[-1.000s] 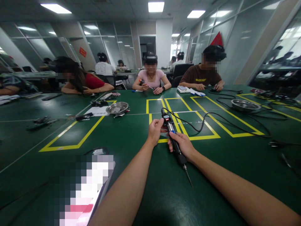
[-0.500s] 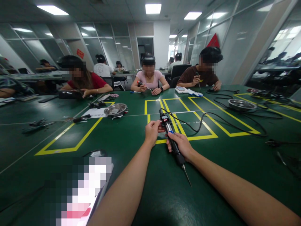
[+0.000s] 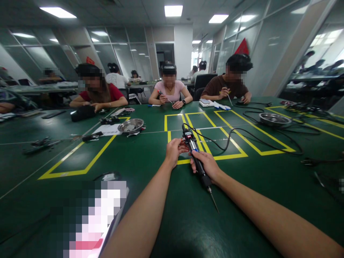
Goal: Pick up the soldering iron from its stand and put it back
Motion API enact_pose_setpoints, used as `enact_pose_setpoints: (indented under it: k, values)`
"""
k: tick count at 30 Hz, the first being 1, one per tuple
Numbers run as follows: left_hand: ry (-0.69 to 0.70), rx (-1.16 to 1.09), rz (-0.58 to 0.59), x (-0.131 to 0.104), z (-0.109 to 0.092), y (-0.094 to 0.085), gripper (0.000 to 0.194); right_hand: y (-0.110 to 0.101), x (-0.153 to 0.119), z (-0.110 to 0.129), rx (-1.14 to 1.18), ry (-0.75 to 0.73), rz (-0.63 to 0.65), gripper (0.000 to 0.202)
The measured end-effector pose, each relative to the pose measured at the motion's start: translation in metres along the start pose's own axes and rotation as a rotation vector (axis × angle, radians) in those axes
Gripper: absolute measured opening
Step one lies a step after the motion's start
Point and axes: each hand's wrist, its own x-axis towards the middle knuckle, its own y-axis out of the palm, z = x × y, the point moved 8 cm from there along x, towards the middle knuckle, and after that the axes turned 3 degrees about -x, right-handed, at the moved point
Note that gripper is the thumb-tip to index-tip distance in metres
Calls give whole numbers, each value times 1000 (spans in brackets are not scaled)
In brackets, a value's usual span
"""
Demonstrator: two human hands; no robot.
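Note:
An electric screwdriver with a black and silver body slants over the green table, its thin bit pointing down toward me. My right hand is closed around the middle of its body. At the cord end, my left hand is closed, thumb and fingertips pressed against the side of the tool; the exact part under the fingertips is hidden. From that end a black cord loops off across the table to the right.
Yellow tape outlines areas on the table. Metal bowls stand left and right, with dark parts at far left. A pixelated bright-screened device lies near my left forearm. Three people sit opposite, one holding a screwdriver.
My hands and the electric screwdriver keep almost the same place, with a slight shift of my left fingers. The co-worker in red has turned and shifted a black object.

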Motion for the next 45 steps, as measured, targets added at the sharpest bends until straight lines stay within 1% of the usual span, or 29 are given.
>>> enact_pose_setpoints:
  k: [5, 9, 14, 21, 30, 33, 34, 36, 38, 40, 42, 44, 45]
  values:
    - [-39, -40, 29, -1, 0, 2, 25, 1, 0, -1, 4, -6, 38, 38]
    - [-51, -56, 27, 0, 0, 0, 29, 0, 0, -2, 17, 11, 40, 37]
    - [-67, -35, 80, -1, 1, 3, 32, -1, 0, -2, 45, 12, 46, 35]
    - [-59, -4, 90, 0, 1, 4, 33, 0, 0, 0, 69, 4, 47, 36]
    - [-39, 48, 29, 0, 2, 5, 41, 3, -2, 0, 77, 21, 78, 37]
    - [-18, 58, 23, 2, 1, 7, 42, -2, -2, 2, 44, 43, 65, 33]
    - [-17, 55, 14, 4, 1, 6, 41, -7, -2, 3, 16, 57, 52, 32]
    - [-32, 39, -48, 7, 4, 1, 39, -27, -1, 7, -57, 85, 14, 31]
    - [-35, 41, -95, 8, 5, -4, 34, -58, -2, 14, -149, 133, -25, 30]
    - [-22, 90, -95, 9, 6, -5, 31, -100, -4, 25, -266, 212, -54, 31]
    - [2, 167, -70, 8, 5, -3, 31, -149, -6, 39, -420, 300, -74, 31]
    - [24, 223, -40, 7, 4, -1, 30, -205, -8, 61, -647, 369, -157, 30]
    - [32, 239, -26, 6, 3, 0, 29, -233, -9, 74, -811, 402, -224, 28]
